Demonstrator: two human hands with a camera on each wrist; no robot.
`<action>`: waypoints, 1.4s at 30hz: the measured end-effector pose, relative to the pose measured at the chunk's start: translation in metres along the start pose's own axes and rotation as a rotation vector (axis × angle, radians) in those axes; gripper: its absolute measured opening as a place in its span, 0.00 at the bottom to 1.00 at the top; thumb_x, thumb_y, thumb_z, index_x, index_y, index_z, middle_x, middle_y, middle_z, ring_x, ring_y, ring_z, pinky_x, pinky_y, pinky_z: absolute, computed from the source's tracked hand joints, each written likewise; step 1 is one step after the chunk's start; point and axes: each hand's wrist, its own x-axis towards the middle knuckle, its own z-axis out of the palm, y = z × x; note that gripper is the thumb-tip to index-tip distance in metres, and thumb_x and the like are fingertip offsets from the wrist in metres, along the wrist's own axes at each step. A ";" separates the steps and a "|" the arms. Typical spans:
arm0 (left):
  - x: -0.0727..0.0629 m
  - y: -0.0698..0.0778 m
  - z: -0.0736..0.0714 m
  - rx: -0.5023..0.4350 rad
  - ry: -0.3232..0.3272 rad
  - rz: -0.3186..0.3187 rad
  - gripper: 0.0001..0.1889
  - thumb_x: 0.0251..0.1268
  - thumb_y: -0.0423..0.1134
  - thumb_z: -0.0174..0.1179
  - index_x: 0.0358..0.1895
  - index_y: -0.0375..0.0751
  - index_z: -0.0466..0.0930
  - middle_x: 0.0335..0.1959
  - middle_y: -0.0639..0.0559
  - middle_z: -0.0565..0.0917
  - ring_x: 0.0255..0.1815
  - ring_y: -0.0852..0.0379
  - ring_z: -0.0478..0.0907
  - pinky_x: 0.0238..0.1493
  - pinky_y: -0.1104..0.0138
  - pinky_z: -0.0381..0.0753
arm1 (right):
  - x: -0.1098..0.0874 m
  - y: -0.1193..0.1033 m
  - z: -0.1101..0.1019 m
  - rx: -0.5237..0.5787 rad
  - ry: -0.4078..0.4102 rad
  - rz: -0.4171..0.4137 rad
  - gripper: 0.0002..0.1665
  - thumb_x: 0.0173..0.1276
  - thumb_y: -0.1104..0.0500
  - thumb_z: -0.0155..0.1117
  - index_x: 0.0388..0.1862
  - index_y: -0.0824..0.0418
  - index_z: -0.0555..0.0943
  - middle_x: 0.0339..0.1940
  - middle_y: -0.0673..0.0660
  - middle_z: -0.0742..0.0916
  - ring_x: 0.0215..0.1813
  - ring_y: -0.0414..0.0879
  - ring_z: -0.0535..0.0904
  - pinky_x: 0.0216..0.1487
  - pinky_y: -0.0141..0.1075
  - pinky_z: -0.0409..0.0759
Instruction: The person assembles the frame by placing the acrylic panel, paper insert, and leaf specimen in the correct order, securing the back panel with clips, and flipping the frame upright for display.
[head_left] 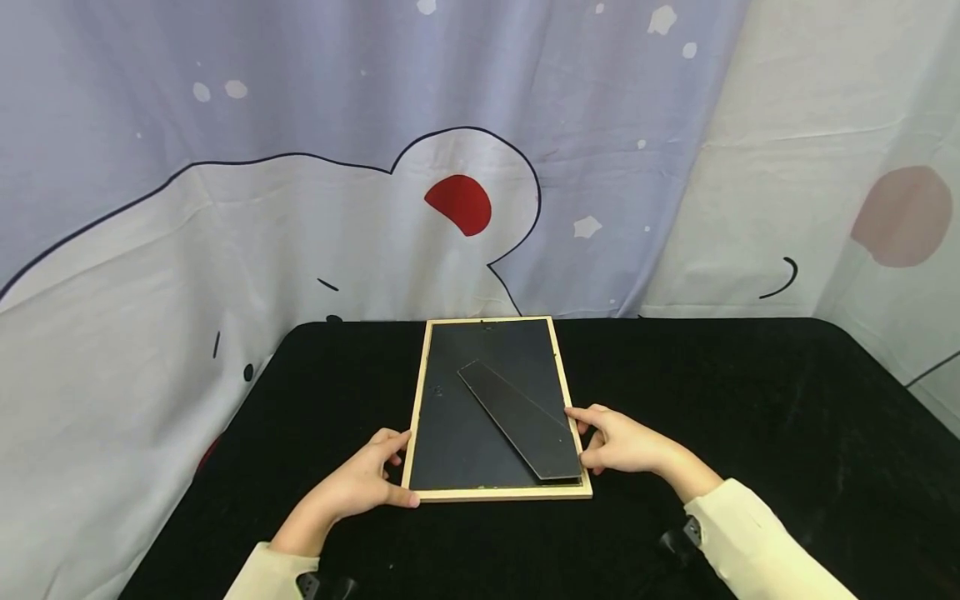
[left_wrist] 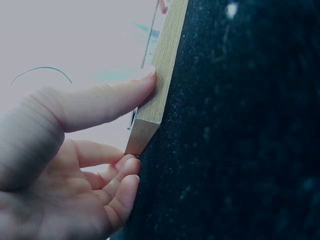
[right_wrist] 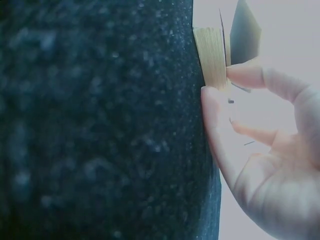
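A picture frame with a light wooden border lies back side up on the black table. Its dark backing carries a black easel stand, slanting from the upper middle to the lower right corner. My left hand grips the near left corner, thumb on the front edge and fingers along the left side. In the left wrist view, the thumb presses the wooden edge. On the other side, my right hand holds the right border near its lower part, with fingertips at the wood in the right wrist view.
Black cloth covers the table around the frame. Behind the table hangs a curtain with a cartoon print, and more pale cloth continues along the right. Both sleeves are cream, with small dark devices at the wrists.
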 end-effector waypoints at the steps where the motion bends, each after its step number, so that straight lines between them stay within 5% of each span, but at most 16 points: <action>1: 0.000 0.000 0.000 -0.001 -0.001 -0.002 0.49 0.37 0.32 0.77 0.69 0.26 0.62 0.52 0.45 0.70 0.49 0.48 0.66 0.42 0.62 0.69 | 0.000 0.001 -0.001 0.003 -0.007 0.004 0.46 0.50 0.71 0.61 0.68 0.82 0.57 0.43 0.60 0.70 0.26 0.41 0.81 0.31 0.29 0.76; 8: 0.004 -0.001 0.001 -0.004 -0.012 -0.003 0.49 0.38 0.32 0.77 0.69 0.27 0.62 0.52 0.45 0.69 0.49 0.49 0.66 0.42 0.62 0.68 | -0.001 0.006 -0.006 0.068 -0.084 0.056 0.46 0.53 0.69 0.64 0.71 0.76 0.58 0.47 0.61 0.68 0.29 0.43 0.81 0.33 0.32 0.80; 18: 0.005 -0.002 -0.001 -0.019 -0.008 -0.013 0.46 0.44 0.37 0.76 0.68 0.25 0.62 0.48 0.45 0.69 0.44 0.51 0.66 0.35 0.66 0.71 | 0.005 0.003 -0.003 0.015 -0.062 0.080 0.51 0.46 0.71 0.67 0.71 0.77 0.58 0.41 0.59 0.67 0.23 0.42 0.77 0.28 0.31 0.77; 26: 0.007 0.006 0.000 0.050 0.070 -0.026 0.27 0.48 0.37 0.74 0.50 0.30 0.74 0.40 0.46 0.71 0.38 0.53 0.67 0.36 0.65 0.69 | 0.008 -0.002 -0.005 -0.044 -0.066 0.095 0.49 0.46 0.71 0.66 0.70 0.75 0.60 0.41 0.58 0.69 0.21 0.42 0.76 0.26 0.31 0.77; 33: 0.015 0.017 -0.005 0.046 0.003 -0.047 0.25 0.42 0.28 0.75 0.42 0.30 0.68 0.36 0.44 0.73 0.28 0.55 0.71 0.28 0.65 0.73 | 0.009 0.000 -0.009 -0.026 -0.096 0.099 0.50 0.47 0.69 0.68 0.71 0.74 0.60 0.42 0.58 0.69 0.22 0.42 0.78 0.27 0.34 0.79; 37: 0.021 0.020 -0.009 0.029 -0.067 -0.059 0.34 0.41 0.27 0.75 0.52 0.24 0.65 0.33 0.44 0.77 0.27 0.55 0.78 0.32 0.64 0.78 | 0.010 0.004 -0.016 0.060 -0.158 0.116 0.50 0.54 0.66 0.70 0.73 0.72 0.56 0.44 0.60 0.69 0.27 0.43 0.80 0.33 0.37 0.81; 42: 0.029 0.022 -0.013 0.002 -0.150 -0.085 0.55 0.41 0.27 0.75 0.72 0.24 0.47 0.30 0.45 0.80 0.28 0.55 0.81 0.35 0.64 0.80 | 0.015 0.007 -0.027 0.152 -0.174 0.169 0.49 0.64 0.64 0.65 0.75 0.72 0.48 0.41 0.60 0.75 0.32 0.48 0.81 0.37 0.42 0.82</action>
